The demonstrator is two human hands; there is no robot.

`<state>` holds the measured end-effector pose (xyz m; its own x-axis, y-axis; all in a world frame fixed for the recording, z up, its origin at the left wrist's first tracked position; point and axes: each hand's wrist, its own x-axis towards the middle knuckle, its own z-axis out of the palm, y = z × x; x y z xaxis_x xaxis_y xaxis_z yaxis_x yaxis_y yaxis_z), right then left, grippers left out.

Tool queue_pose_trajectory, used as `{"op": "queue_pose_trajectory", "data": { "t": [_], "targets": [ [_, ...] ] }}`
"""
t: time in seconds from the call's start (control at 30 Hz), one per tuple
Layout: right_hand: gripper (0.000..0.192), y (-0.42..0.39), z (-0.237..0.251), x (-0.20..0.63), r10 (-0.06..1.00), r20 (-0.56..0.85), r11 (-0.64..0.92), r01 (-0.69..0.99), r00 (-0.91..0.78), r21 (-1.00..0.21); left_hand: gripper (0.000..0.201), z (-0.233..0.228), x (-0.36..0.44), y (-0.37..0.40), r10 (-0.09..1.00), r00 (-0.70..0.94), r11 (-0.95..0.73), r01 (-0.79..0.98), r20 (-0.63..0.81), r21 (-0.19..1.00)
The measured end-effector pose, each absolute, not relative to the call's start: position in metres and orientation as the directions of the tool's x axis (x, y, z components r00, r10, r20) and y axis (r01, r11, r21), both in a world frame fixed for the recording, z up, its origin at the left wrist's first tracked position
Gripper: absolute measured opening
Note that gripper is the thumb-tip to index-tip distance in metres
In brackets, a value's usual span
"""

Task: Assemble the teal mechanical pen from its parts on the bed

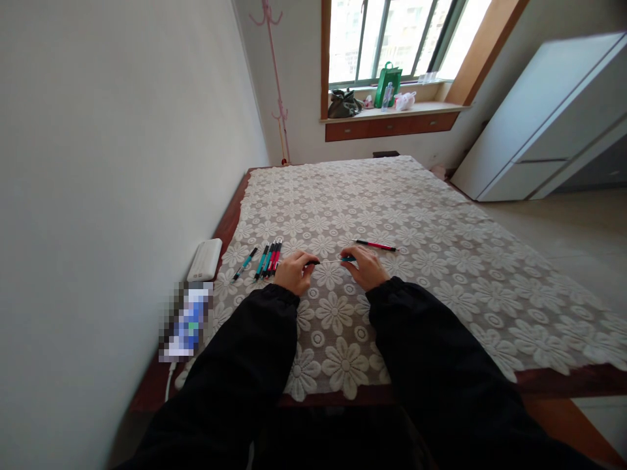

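Closest to the camera, my left sleeve (pixel 235 365) and right sleeve (pixel 435 346), both black, reached in over the edge of the table (pixel 563 382), which was covered by a flowered cloth (pixel 416 209). At the far left, a white cable (pixel 170 382) ran up to a pixelated device (pixel 191 320), too blurred to make out, and just beyond that lay a white block (pixel 206 260). Next came a lone teal-and-black pen (pixel 245 264), then a close row of teal and red pens (pixel 269 260), lying just beside my left grip (pixel 295 271). That grip was narrow, pinching a black pen piece (pixel 312 263). A thin pale rod (pixel 330 262) spanned the gap to the teal pen piece (pixel 349 259) that I pinched in my right grip (pixel 366 266). I could not tell whether either piece touched the cloth. A red-and-black pen (pixel 376 245) lay just past my right grip. Beyond the table, a green bag (pixel 388 85) stood on the windowsill (pixel 431 108), and farther right a tall white cabinet (pixel 553 117) stood on the floor (pixel 519 228).
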<state>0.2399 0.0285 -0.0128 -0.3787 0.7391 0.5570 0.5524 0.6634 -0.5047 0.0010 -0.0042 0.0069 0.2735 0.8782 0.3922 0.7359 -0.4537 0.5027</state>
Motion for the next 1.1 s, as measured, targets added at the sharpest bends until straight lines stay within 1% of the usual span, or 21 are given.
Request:
{"op": "queue_pose_trajectory", "data": {
  "t": [0.3,0.53,0.73,0.9,1.1],
  "targets": [
    [0.003,0.023,-0.014,0.235,0.737,0.515,0.673,0.539,-0.437,-0.507,0.020,0.003,0.003,-0.003,0.840,0.345,-0.538,0.629,0.419,0.562],
    [0.005,0.014,-0.006,0.228,0.699,0.502,0.715,0.523,-0.510,-0.464,0.017,-0.005,0.005,-0.002,0.792,0.432,-0.608,0.503,0.431,0.614],
    [0.008,0.009,-0.003,0.224,0.698,0.478,0.716,0.528,-0.534,-0.457,0.017,-0.007,0.005,-0.002,0.826,0.354,-0.563,0.563,0.439,0.605],
    [0.012,0.010,-0.007,0.224,0.686,0.459,0.727,0.505,-0.565,-0.466,0.013,-0.006,0.005,-0.002,0.828,0.339,-0.560,0.560,0.447,0.611],
    [0.015,0.009,-0.005,0.224,0.659,0.484,0.751,0.539,-0.576,-0.381,0.010,-0.006,0.007,-0.003,0.847,0.328,-0.532,0.560,0.420,0.635]
  ]
}}
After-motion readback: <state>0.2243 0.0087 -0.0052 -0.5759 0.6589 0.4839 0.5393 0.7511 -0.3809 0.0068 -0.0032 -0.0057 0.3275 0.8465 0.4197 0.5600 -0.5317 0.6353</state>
